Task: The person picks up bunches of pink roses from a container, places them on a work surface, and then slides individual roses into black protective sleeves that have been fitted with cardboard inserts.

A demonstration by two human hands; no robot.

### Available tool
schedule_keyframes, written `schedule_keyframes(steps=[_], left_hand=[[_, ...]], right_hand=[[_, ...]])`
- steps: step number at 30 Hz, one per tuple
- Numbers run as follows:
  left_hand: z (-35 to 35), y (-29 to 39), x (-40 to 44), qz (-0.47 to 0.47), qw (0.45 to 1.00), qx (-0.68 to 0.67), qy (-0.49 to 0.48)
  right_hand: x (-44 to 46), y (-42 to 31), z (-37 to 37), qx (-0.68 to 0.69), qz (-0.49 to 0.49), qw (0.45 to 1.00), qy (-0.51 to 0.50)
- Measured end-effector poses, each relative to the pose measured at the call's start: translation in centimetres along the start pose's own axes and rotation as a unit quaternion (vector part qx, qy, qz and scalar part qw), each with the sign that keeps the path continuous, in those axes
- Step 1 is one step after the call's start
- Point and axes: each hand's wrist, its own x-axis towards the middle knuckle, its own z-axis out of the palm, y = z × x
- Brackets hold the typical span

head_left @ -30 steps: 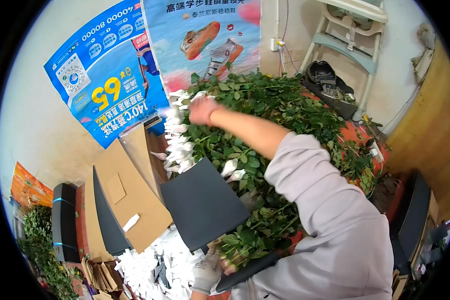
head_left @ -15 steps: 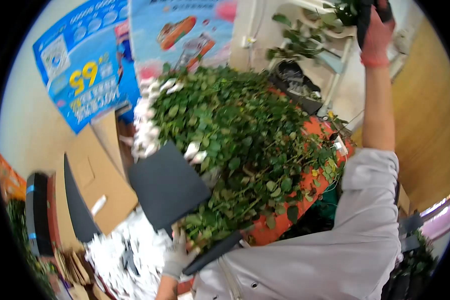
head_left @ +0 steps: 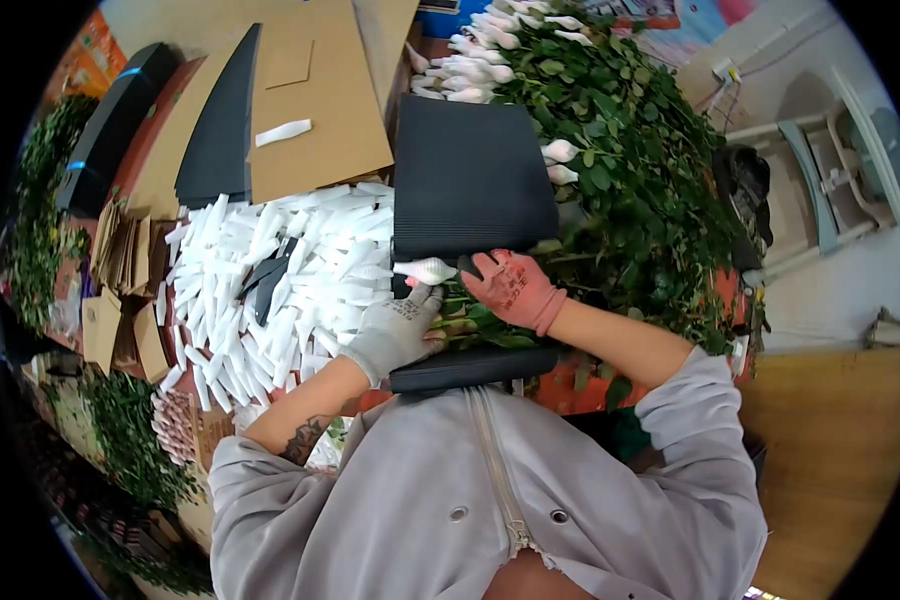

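My right hand point(head_left: 510, 290), in a red glove with dark fingertips, is closed at the neck of a rose point(head_left: 427, 271) whose head is wrapped in white netting. Close beside it, my left hand point(head_left: 398, 325), in a pale grey glove, curls over green stems point(head_left: 460, 325) at the front edge. A small pink spot, perhaps a bud, shows by the left fingertips. Just beyond both hands lies a dark ribbed sheet point(head_left: 475, 180). A black padded edge point(head_left: 475, 370) runs between the hands and my jacket.
White net sleeves point(head_left: 300, 270) are heaped on the left, with a dark tool point(head_left: 267, 280) among them. Cardboard sheets point(head_left: 320, 90) lie behind. Leafy roses point(head_left: 620, 170) with white-wrapped heads pile up at right. A chair frame point(head_left: 830, 180) stands far right.
My right hand has come down from high at the upper right, where it held leafy greenery, to beside my left hand. The view has swung rightward and down toward my lap.
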Motion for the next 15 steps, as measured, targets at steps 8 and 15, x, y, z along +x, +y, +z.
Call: schedule_keyframes(steps=[8, 15], left_hand=[[1.0, -0.2, -0.3, 0.014, 1.000, -0.008, 0.022], [0.0, 0.6, -0.5, -0.007, 1.000, 0.011, -0.009]], right_hand=[[1.1, 0.2, 4.6, -0.050, 0.011, 0.995, 0.089], [0.9, 0.3, 4.5, -0.005, 0.021, 0.999, 0.040]])
